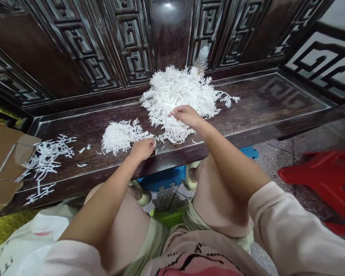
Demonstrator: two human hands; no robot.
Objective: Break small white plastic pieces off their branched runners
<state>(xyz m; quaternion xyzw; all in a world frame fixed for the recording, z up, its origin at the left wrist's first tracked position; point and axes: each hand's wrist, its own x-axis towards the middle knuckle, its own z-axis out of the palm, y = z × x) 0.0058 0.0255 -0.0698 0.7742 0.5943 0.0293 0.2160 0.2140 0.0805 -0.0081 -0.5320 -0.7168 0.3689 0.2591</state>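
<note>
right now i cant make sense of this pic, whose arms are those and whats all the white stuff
This is one picture from a camera worn on a person's head, looking down, so the left arm and right arm are their own. On a dark carved wooden bench lie white branching sprigs: a big pile, a smaller pile and loose pieces. The right hand is on the big pile, the left hand beside the smaller pile. Whether either holds a sprig is too small to tell.
</note>
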